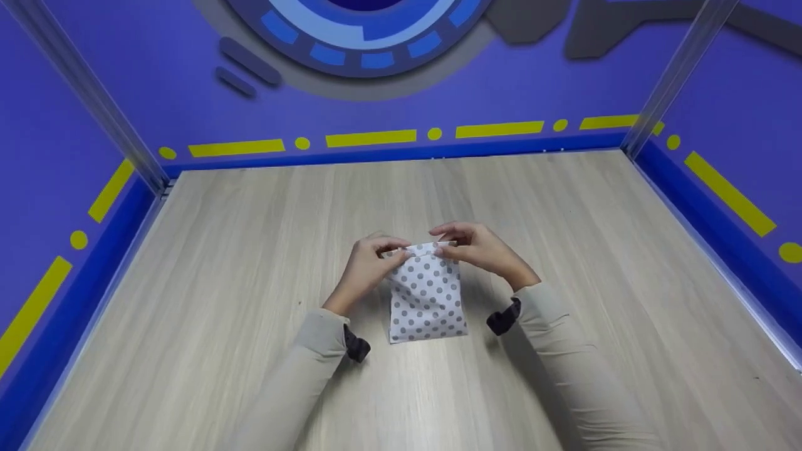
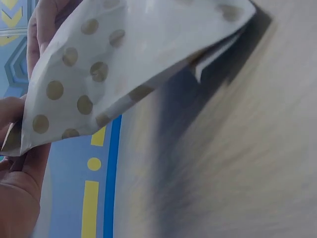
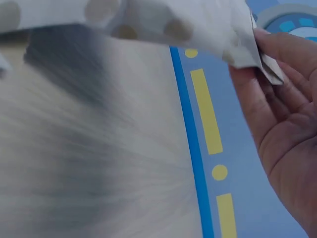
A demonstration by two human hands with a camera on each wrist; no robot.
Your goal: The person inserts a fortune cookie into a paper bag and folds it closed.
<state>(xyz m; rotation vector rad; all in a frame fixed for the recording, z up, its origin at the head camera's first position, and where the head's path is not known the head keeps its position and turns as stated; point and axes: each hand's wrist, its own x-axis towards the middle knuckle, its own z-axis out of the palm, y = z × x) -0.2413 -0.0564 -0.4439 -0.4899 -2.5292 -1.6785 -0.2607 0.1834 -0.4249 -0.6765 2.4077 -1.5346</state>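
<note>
A white paper bag (image 1: 426, 297) with grey polka dots is held over the middle of the table in the head view. Its top edge is folded over in a narrow strip. My left hand (image 1: 371, 265) pinches the top left corner between thumb and fingers. At the top right corner, my right hand (image 1: 479, 250) pinches the fold the same way. In the left wrist view the bag (image 2: 99, 64) slants across the top, its side edge showing. The right wrist view has the folded corner of the bag (image 3: 237, 44) between thumb and fingers. What the bag contains is hidden.
The light wood-grain table (image 1: 238, 250) spreads around both arms. Blue-purple panels with yellow markings (image 1: 371, 138) wall it in at the back and both sides. A dark device is strapped to each wrist, including the left wrist device (image 1: 357, 346).
</note>
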